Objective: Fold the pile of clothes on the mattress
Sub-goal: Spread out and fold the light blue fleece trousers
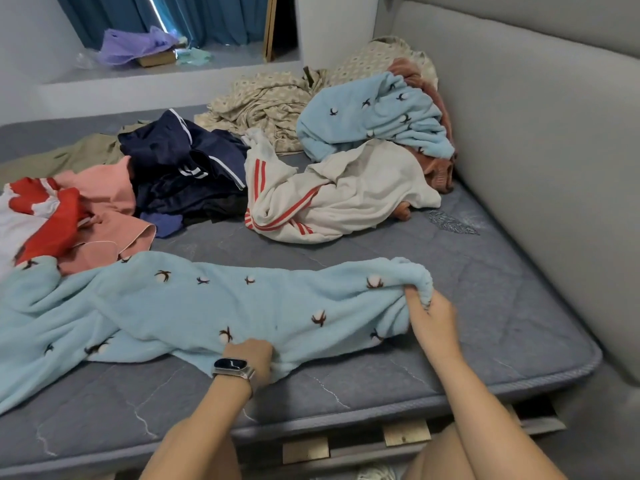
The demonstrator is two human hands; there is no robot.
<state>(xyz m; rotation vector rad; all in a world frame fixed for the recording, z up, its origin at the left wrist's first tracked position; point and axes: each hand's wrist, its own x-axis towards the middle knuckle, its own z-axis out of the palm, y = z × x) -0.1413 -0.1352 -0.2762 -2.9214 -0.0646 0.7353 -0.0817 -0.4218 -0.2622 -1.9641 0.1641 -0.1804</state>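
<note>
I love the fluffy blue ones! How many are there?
2. One fluffy light-blue flower-print garment lies spread at the mattress's near edge, gripped by both hands; another sits crumpled atop the far pile. More may be hidden.

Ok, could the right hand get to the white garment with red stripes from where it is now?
Probably yes. Bare mattress lies between the right hand and the white striped garment, nothing in the way, but that hand grips the light blue garment and must let go first.

A single head-worn view looks forward and down, close over the mattress (450, 271) edge toward the wall.
</note>
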